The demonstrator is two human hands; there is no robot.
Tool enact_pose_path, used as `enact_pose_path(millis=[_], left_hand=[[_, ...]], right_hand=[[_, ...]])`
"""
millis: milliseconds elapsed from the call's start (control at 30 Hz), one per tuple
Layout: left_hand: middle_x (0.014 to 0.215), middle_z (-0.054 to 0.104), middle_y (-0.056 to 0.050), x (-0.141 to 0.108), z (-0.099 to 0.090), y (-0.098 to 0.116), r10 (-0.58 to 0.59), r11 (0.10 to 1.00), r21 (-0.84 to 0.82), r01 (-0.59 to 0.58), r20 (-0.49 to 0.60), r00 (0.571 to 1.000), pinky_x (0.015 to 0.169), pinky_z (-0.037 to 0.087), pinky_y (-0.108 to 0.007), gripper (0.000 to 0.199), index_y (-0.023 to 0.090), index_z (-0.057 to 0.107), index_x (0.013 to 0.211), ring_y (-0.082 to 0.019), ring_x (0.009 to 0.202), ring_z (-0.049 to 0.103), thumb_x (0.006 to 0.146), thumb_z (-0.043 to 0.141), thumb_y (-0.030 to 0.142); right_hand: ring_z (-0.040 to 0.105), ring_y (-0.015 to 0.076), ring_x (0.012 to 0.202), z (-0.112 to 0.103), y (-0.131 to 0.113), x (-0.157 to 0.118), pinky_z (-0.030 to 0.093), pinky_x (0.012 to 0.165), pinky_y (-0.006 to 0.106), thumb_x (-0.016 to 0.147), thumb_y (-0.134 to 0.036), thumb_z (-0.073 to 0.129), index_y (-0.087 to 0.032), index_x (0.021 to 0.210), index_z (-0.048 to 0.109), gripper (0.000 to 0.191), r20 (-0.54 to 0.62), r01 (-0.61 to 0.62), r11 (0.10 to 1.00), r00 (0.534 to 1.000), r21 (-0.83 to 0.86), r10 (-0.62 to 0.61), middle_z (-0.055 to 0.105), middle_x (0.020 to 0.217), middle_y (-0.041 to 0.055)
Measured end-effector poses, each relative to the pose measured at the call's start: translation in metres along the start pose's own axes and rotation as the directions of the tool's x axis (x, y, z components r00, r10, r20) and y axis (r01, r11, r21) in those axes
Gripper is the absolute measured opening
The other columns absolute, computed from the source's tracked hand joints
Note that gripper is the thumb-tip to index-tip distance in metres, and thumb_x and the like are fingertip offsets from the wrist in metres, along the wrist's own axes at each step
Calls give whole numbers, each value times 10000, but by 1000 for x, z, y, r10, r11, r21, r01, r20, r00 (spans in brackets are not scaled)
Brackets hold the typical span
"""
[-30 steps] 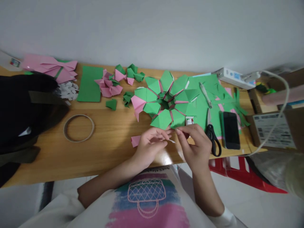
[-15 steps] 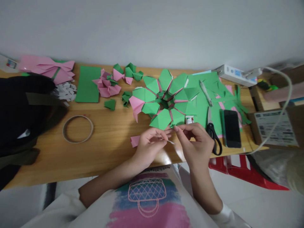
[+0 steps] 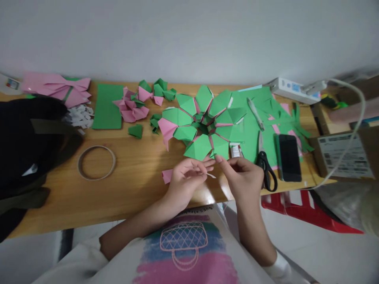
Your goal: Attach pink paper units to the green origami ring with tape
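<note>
A ring of folded green paper petals with pink edges [image 3: 198,147] lies on the wooden table in the middle, with one pink petal at its left. My left hand [image 3: 189,179] is below the ring, pinching a thin white strip [image 3: 211,175] between thumb and fingers. Its other fingertips reach toward the ring's lower edge. My right hand [image 3: 244,175] has thumb and index finger pinched on the green paper at the ring's bottom edge. A small rolled pink paper [image 3: 166,176] lies left of my left hand.
Scissors [image 3: 267,171], a phone [image 3: 289,157] and a cutter [image 3: 256,114] are at the right, near green scraps. A tape roll [image 3: 78,163] and dark bag [image 3: 29,146] are left. Small folded pieces [image 3: 134,108] sit behind. A power strip [image 3: 291,90] is at the back right.
The view has shifted slightly. My right hand's fingers have curled in a little, still at the ring's lower edge. My left hand still holds the white strip.
</note>
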State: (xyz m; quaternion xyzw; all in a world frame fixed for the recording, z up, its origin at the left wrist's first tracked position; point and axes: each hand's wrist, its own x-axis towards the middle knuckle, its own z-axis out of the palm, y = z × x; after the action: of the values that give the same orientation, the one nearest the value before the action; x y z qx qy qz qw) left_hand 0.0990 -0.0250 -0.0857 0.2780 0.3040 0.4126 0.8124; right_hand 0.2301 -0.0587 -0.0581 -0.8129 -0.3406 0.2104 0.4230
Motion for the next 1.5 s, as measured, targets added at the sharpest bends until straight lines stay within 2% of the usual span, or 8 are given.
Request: enact_pose_path(millis=[233, 533, 600, 667, 800, 1167, 1333, 1500], left_hand=[[849, 739, -15, -5, -1, 0, 9, 992, 129, -6, -24, 1000, 965, 492, -355, 132, 194, 646, 706, -208, 1042, 680, 715, 684, 67], [927, 734, -41, -10, -11, 8, -81, 985, 149, 90, -70, 994, 980, 445, -365, 91, 191, 646, 688, -244, 1115, 628, 666, 686, 113], [960, 733, -57, -7, -12, 8, -150, 974, 166, 155, -43, 988, 941, 458, -361, 22, 185, 668, 724, -242, 1057, 643, 710, 676, 199], [930, 727, -70, 0, -11, 9, -203, 945, 263, 194, 7, 979, 871, 479, -350, 164, 176, 686, 760, -227, 957, 657, 785, 646, 333], [809, 699, -56, 16, -5, 10, -194, 901, 421, 106, 173, 966, 831, 485, -323, 335, 168, 661, 730, -203, 866, 652, 840, 609, 481], [736, 670, -21, 26, -6, 3, -55, 893, 449, -25, 165, 985, 810, 480, -295, 316, 184, 652, 671, -171, 784, 631, 849, 620, 443], [754, 689, -29, 24, -4, 2, -117, 914, 400, 71, 90, 989, 754, 467, -288, 302, 183, 671, 679, -170, 778, 628, 832, 636, 442], [737, 683, -30, 20, 2, 4, -178, 944, 293, 149, 75, 981, 720, 456, -286, 296, 183, 684, 682, -165, 754, 630, 829, 646, 437]], right_hand=[[305, 57, 427, 10, 2, 0, 260, 424, 226, 643, -407, 786, -181, 484, 553, 361, 111, -137, 921, 988, 365, 103, 397, 420, -74], [366, 55, 400, 15, 7, 0, 249, 401, 214, 619, -373, 824, -174, 496, 574, 343, 210, -257, 826, 962, 502, 172, 479, 419, -60], [364, 53, 384, 14, 7, 1, 244, 394, 214, 618, -374, 827, -174, 491, 577, 344, 244, -273, 811, 955, 517, 166, 483, 409, -59], [362, 51, 374, 14, 7, 2, 247, 392, 215, 613, -376, 829, -174, 479, 577, 349, 282, -300, 794, 944, 529, 169, 479, 396, -58], [343, 47, 377, 12, 3, 4, 248, 395, 220, 614, -377, 826, -172, 468, 583, 349, 328, -337, 770, 928, 542, 175, 488, 401, -52], [329, 54, 378, 13, 0, 7, 295, 400, 227, 596, -413, 815, -195, 453, 522, 393, 333, -312, 793, 931, 523, 146, 438, 399, -64], [322, 54, 397, 4, 7, 2, 256, 386, 214, 694, -514, 744, -176, 536, 586, 405, 308, -261, 818, 945, 512, 109, 495, 463, -40], [452, 94, 501, -15, 22, -21, 381, 480, 230, 802, -385, 690, -191, 694, 691, 222, 169, -72, 926, 986, 371, 9, 574, 572, -19]])
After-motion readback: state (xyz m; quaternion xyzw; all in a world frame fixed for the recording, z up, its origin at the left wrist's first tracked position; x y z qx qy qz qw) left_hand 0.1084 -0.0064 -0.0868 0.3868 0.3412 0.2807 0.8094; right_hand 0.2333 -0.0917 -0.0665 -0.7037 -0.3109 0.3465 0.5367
